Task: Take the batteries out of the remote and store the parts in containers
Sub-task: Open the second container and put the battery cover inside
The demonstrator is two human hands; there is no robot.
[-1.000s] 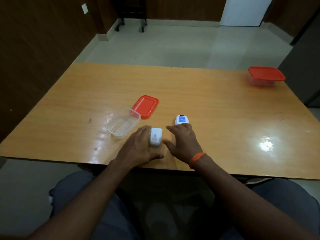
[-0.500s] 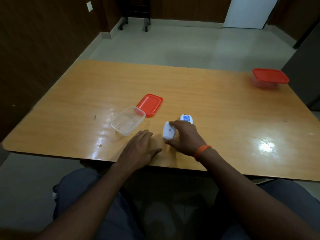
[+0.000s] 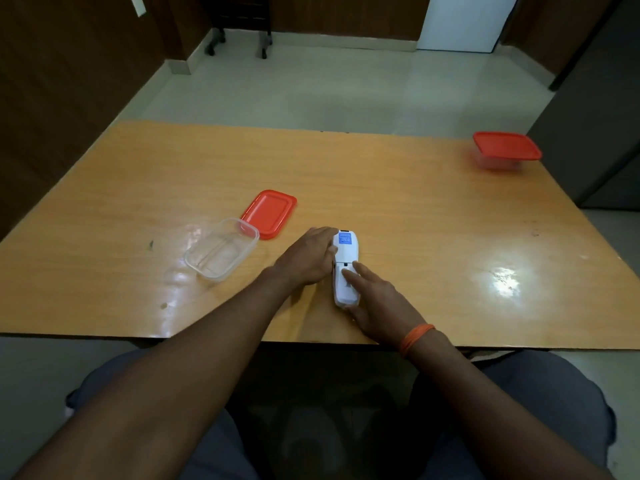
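A white remote (image 3: 346, 249) lies back-up on the wooden table (image 3: 415, 209), its blue label at the far end. My left hand (image 3: 306, 259) grips the remote's far half from the left side. The white battery cover (image 3: 343, 289) sits over the remote's near half, slightly raised along its left edge. My right hand (image 3: 377, 306) holds that cover, fingers on top and thumb at its near end. No batteries are visible. An open clear container (image 3: 211, 274) stands left of my hands, with its red lid (image 3: 269, 213) lying flat behind it.
A second clear container (image 3: 498, 162) closed with a red lid stands at the table's far right corner. The table's near edge runs just below my wrists, above my lap. Chair legs stand on the floor beyond the table.
The cover passed from my left hand to my right, which brought it onto the remote's near end. My left hand moved from the table to grip the remote.
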